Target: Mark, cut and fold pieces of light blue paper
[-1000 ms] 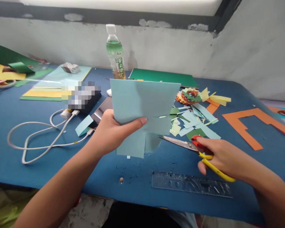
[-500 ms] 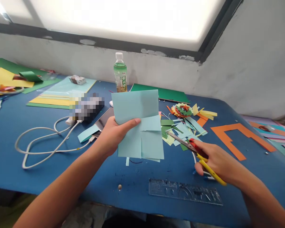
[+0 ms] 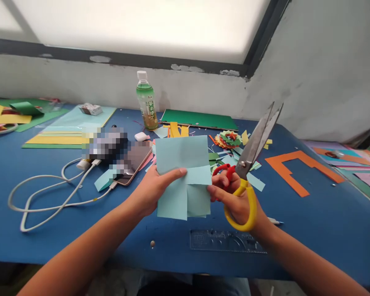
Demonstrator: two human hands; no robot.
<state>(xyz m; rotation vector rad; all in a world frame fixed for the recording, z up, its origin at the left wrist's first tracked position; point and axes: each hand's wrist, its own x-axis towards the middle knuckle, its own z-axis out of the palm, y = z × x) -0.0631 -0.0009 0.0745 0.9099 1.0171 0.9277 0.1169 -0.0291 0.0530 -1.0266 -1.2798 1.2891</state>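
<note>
Paper (image 3: 182,153): left hand (image 3: 152,190) clamped on it; right hand (image 3: 234,199), at its edge, fingers gripping scissors (image 3: 246,159); tugging could tear its slit (image 3: 187,201).

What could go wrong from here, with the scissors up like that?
The right hand grips the scissors, open and pointing upward, while also at the edge of the light-blue paper; they might slip or swing.
That paper is already slit, so a tug from the left hand could tear it further.
The white cable beside the left forearm might snag, dragging the phone.
</note>
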